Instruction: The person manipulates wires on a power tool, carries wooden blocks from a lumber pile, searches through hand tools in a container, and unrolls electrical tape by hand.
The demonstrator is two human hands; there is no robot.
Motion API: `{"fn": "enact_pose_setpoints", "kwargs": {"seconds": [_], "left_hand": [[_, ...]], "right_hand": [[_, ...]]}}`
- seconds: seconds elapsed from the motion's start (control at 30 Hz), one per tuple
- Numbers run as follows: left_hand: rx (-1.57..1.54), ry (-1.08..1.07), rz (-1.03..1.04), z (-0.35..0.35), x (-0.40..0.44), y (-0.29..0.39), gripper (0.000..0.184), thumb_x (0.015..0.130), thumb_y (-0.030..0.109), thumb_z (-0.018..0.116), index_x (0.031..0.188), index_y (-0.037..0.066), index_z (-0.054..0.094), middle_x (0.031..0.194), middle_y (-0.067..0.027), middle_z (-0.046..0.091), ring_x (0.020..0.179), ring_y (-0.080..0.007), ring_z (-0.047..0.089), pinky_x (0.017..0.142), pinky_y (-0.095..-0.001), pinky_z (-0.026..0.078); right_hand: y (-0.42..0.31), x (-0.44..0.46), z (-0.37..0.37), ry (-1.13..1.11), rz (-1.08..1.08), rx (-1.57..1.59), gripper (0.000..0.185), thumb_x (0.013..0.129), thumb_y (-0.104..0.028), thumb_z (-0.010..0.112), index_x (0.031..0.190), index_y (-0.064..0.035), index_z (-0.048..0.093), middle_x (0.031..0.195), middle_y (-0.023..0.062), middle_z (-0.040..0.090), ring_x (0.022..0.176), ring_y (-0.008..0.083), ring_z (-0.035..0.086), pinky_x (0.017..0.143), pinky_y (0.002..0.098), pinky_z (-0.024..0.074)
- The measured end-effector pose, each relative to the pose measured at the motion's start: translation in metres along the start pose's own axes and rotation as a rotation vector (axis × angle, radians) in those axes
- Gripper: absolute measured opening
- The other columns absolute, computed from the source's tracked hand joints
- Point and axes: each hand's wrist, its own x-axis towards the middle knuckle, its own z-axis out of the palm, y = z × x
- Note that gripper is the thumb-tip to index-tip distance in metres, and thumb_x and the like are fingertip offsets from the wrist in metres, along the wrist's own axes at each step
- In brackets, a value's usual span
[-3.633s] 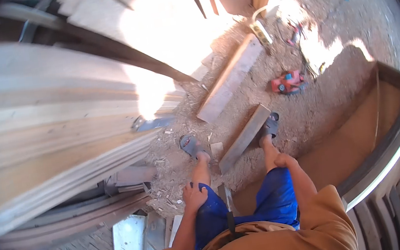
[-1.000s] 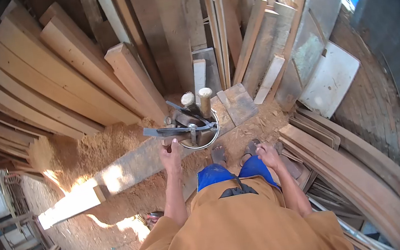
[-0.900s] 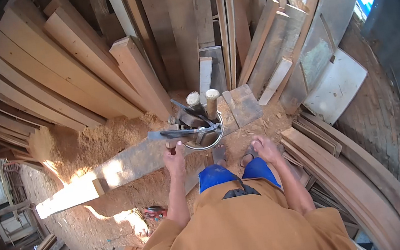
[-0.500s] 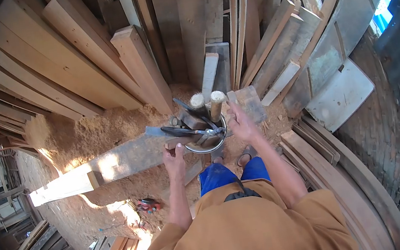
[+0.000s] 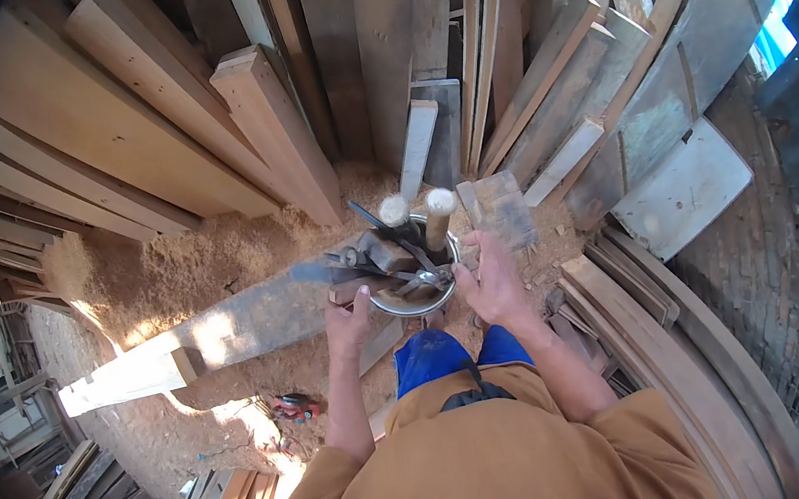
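A round metal pot (image 5: 414, 306) full of tools is in front of me, above a long plank. Two thick rods with pale, frayed ends, a left rod (image 5: 395, 212) and a right rod (image 5: 439, 206), stick up from it. Pliers-like metal tools (image 5: 428, 276) and a dark wooden block (image 5: 383, 252) lie among them. At the pot's left rim, my left hand (image 5: 349, 325) is closed with its thumb against a brown wooden piece (image 5: 352, 290); its fingers are partly hidden. My right hand (image 5: 495, 285) grips the right rim, thumb at the edge, fingers partly outstretched.
A long plank (image 5: 257, 319) lies across sawdust (image 5: 190, 267). Upright beams (image 5: 278, 134) and boards lean along the back. Stacked timber (image 5: 653, 337) is on the right. A red-and-black tool (image 5: 297, 405) lies on the ground at lower left.
My right hand has moved down along the pot's right side, its thumb now at the rim. The tools in the pot have shifted slightly. My left hand stays at the left rim.
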Motion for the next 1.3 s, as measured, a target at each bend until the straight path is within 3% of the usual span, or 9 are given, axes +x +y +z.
{"fn": "enact_pose_setpoints", "kwargs": {"seconds": [0.2, 0.37, 0.57, 0.73, 0.87, 1.03, 1.13, 1.2, 1.3], "left_hand": [[0.437, -0.045, 0.003, -0.016, -0.005, -0.031, 0.040, 0.092, 0.029, 0.070, 0.117, -0.002, 0.067, 0.105, -0.0168, 0.073, 0.095, -0.0250, 0.070, 0.085, -0.0363, 0.054], [0.653, -0.021, -0.050, -0.020, -0.021, -0.005, 0.038, 0.091, 0.034, 0.069, 0.111, 0.002, 0.071, 0.100, -0.0208, 0.073, 0.089, -0.0303, 0.072, 0.081, -0.0403, 0.055], [0.449, -0.137, -0.085, -0.024, -0.033, 0.018, 0.024, 0.090, 0.023, 0.071, 0.099, 0.001, 0.071, 0.080, -0.0111, 0.072, 0.076, -0.0204, 0.069, 0.075, -0.0348, 0.054], [0.203, -0.055, 0.283, -0.011, -0.038, 0.069, 0.023, 0.090, 0.017, 0.070, 0.105, 0.000, 0.068, 0.096, -0.0117, 0.071, 0.092, -0.0207, 0.067, 0.085, -0.0342, 0.052], [0.225, 0.041, 0.654, 0.003, -0.025, 0.127, 0.042, 0.089, 0.022, 0.070, 0.123, 0.000, 0.061, 0.123, -0.0187, 0.064, 0.115, -0.0283, 0.061, 0.102, -0.0395, 0.045], [0.430, -0.333, 0.802, 0.017, -0.023, 0.174, 0.063, 0.088, 0.033, 0.071, 0.138, 0.000, 0.049, 0.136, -0.0232, 0.056, 0.125, -0.0350, 0.056, 0.110, -0.0442, 0.039], [0.203, -0.778, 0.629, 0.046, -0.043, 0.161, 0.063, 0.092, 0.035, 0.067, 0.138, -0.002, 0.046, 0.128, -0.0212, 0.062, 0.115, -0.0313, 0.063, 0.101, -0.0436, 0.048], [0.018, -1.111, 0.125, 0.061, -0.059, 0.136, 0.055, 0.098, 0.035, 0.061, 0.138, -0.001, 0.047, 0.106, -0.0136, 0.069, 0.092, -0.0212, 0.069, 0.082, -0.0363, 0.056], [-0.230, -1.107, -0.266, 0.083, -0.091, 0.079, 0.037, 0.107, 0.034, 0.049, 0.124, 0.002, 0.054, 0.077, -0.0038, 0.060, 0.058, -0.0101, 0.059, 0.055, -0.0237, 0.049]], "right_hand": [[-0.029, 0.000, 0.019, -0.347, 0.079, -0.373, 0.051, 0.082, -0.022, 0.075, 0.125, -0.0039, 0.055, 0.106, 0.0178, 0.063, 0.100, 0.0374, 0.061, 0.089, 0.0503, 0.0452], [-0.002, 0.001, 0.027, -0.230, 0.076, 0.029, 0.032, 0.083, -0.013, 0.072, 0.112, 0.0005, 0.065, 0.094, 0.0169, 0.067, 0.090, 0.0316, 0.065, 0.081, 0.0429, 0.0502], [-0.028, 0.020, -0.022, -0.137, 0.202, 0.423, 0.028, 0.086, -0.009, 0.068, 0.110, 0.0037, 0.066, 0.090, 0.0146, 0.067, 0.076, 0.0227, 0.064, 0.067, 0.0346, 0.0500], [-0.054, 0.044, -0.062, -0.066, 0.094, 0.455, 0.023, 0.090, -0.008, 0.067, 0.110, 0.0024, 0.066, 0.088, 0.0084, 0.066, 0.076, 0.0152, 0.060, 0.067, 0.0299, 0.0471], [-0.058, 0.052, -0.069, 0.054, 0.209, 1.050, 0.019, 0.096, -0.011, 0.064, 0.113, -0.0025, 0.065, 0.096, 0.0052, 0.067, 0.084, 0.0134, 0.062, 0.075, 0.0301, 0.0503], [-0.085, 0.060, -0.093, 0.178, 0.140, 1.636, 0.020, 0.101, -0.017, 0.060, 0.117, -0.0053, 0.063, 0.107, 0.0068, 0.068, 0.095, 0.0173, 0.068, 0.086, 0.0405, 0.0584], [-0.086, 0.052, -0.100, 0.112, 0.248, 1.797, 0.023, 0.102, -0.020, 0.059, 0.120, -0.0056, 0.061, 0.109, 0.0064, 0.068, 0.098, 0.0194, 0.069, 0.088, 0.0436, 0.0597], [-0.085, 0.042, -0.098, 0.067, 0.362, 1.773, 0.027, 0.102, -0.022, 0.059, 0.123, -0.0053, 0.059, 0.109, 0.0067, 0.067, 0.097, 0.0190, 0.067, 0.088, 0.0405, 0.0585], [-0.077, 0.016, -0.078, -0.012, 0.511, 1.509, 0.034, 0.101, -0.024, 0.061, 0.127, -0.0039, 0.055, 0.105, 0.0084, 0.067, 0.093, 0.0177, 0.064, 0.085, 0.0347, 0.0560]]}}
